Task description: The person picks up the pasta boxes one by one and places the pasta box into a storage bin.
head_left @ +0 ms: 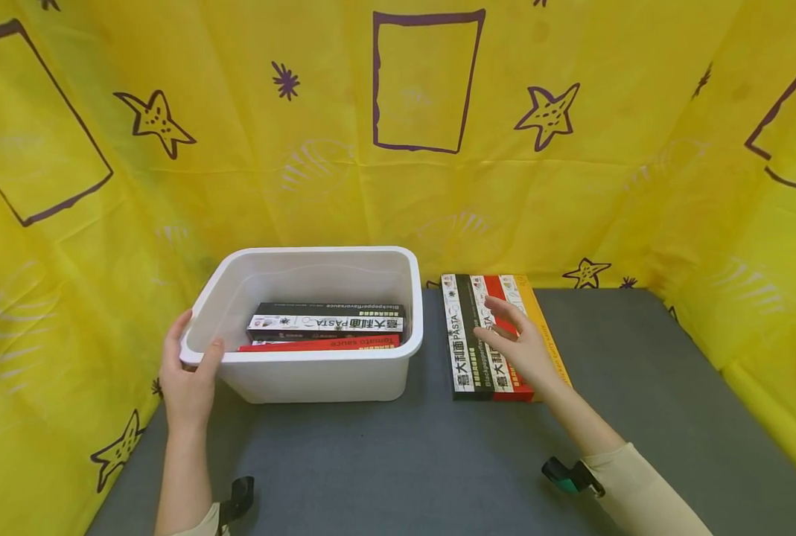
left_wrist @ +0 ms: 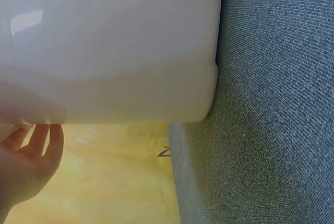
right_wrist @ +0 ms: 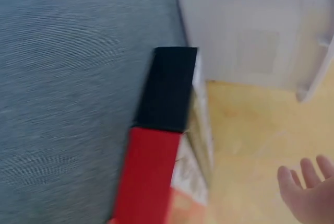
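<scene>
A white plastic bin (head_left: 317,380) stands upright on the grey table, left of the middle. My left hand (head_left: 190,372) grips its near left corner, the thumb over the rim and the fingers outside. Inside the bin lie a black-and-white pasta box (head_left: 327,323) and a red tomato sauce pasta box (head_left: 324,344). Right of the bin, black, red and orange pasta boxes lie side by side, including a black one (head_left: 473,313) and an orange one (head_left: 550,339). My right hand (head_left: 521,346) hovers over these boxes with its fingers spread, holding nothing. The right wrist view shows this hand (right_wrist: 310,190) apart from the boxes.
A yellow cloth (head_left: 431,193) with drawn stars and frames hangs behind and on both sides. The grey table (head_left: 398,461) extends in front of the bin and to the right of the boxes. Each wrist carries a black strapped device (head_left: 565,476).
</scene>
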{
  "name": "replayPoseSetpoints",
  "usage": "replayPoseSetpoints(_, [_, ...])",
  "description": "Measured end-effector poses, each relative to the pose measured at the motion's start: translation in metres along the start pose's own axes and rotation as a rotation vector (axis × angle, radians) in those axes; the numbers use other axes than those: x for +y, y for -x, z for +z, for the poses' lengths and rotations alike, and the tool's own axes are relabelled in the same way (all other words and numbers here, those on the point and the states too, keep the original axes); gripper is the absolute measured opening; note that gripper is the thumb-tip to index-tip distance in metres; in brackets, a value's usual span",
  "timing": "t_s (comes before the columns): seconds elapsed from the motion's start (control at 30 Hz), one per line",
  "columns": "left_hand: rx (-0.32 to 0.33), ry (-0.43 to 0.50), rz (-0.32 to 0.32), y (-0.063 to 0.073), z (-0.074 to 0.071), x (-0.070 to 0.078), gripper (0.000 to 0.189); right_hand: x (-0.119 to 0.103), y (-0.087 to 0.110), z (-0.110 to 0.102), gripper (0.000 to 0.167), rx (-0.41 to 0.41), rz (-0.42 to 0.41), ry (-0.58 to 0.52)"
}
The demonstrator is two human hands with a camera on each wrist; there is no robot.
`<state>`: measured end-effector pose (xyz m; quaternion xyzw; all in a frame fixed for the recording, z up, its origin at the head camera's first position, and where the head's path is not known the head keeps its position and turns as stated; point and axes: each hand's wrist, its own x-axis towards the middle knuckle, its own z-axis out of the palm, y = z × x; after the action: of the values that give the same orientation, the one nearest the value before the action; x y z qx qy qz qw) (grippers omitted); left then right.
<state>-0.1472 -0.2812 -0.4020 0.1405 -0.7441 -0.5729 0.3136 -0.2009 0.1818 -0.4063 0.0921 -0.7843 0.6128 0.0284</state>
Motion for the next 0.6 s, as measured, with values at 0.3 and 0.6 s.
replayPoseSetpoints(0.3, [0.002,-0.007,0.005,0.000,0.000,0.003,0.055,0.022,0.016,-0.017,0.065,0.080,0.041,0.085])
replayPoseSetpoints(0.6, [0.000,-0.011,0.010,0.001,0.001,0.002,0.054,0.034,0.030,-0.038,0.074,0.146,0.107,0.132])
